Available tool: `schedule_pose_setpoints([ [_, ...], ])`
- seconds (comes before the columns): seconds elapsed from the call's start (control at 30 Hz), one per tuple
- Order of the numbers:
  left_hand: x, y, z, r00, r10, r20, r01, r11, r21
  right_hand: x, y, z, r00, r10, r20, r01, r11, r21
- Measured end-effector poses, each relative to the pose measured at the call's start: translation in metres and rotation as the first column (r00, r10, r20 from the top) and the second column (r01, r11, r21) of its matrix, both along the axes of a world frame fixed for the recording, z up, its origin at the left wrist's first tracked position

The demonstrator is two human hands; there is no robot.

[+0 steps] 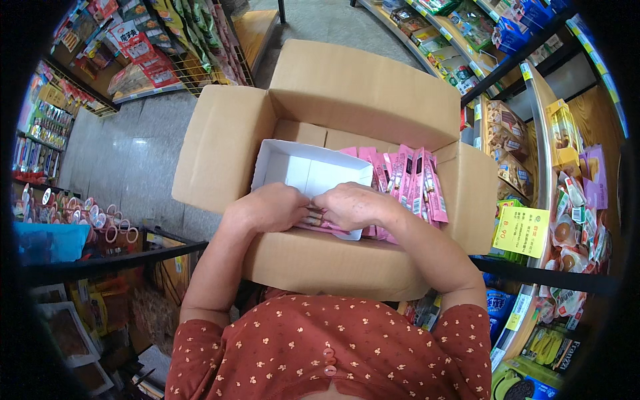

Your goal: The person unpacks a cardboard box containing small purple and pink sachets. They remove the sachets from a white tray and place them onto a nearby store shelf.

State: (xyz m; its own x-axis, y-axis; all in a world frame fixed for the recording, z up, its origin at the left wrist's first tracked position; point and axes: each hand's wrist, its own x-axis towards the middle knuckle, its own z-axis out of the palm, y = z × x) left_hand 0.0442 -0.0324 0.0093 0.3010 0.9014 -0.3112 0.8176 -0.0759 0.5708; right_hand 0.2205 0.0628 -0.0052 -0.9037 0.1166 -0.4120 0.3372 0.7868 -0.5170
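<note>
In front of me stands an open cardboard box (365, 107) with its flaps folded out. Inside it, on the left, lies a small white open carton (320, 172). Both hands reach into the carton's near end, over a few pink snack packets (317, 222). My left hand (277, 206) has its fingers curled at the packets' left part. Beside it, almost touching, my right hand (350, 206) bends its fingers down onto them. The fingertips of both are mostly hidden. More long pink packets (410, 175) lie in the right half of the cardboard box.
Store shelves with packaged snacks (507, 145) run along the right side. A yellow price card (521, 231) hangs close to the box's right flap. Ring-handled items (107, 220) and a blue container (50, 242) sit at left. Hanging bags (192, 35) fill a rack at the upper left.
</note>
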Motion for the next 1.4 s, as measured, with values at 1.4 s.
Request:
schedule_pose_setpoints([
  [1.4,-0.001,0.006,0.004,0.998,-0.058,-0.016,0.055,0.988,-0.145,0.063,0.082,0.02,0.849,-0.528,0.001,0.512,0.823,0.246],
])
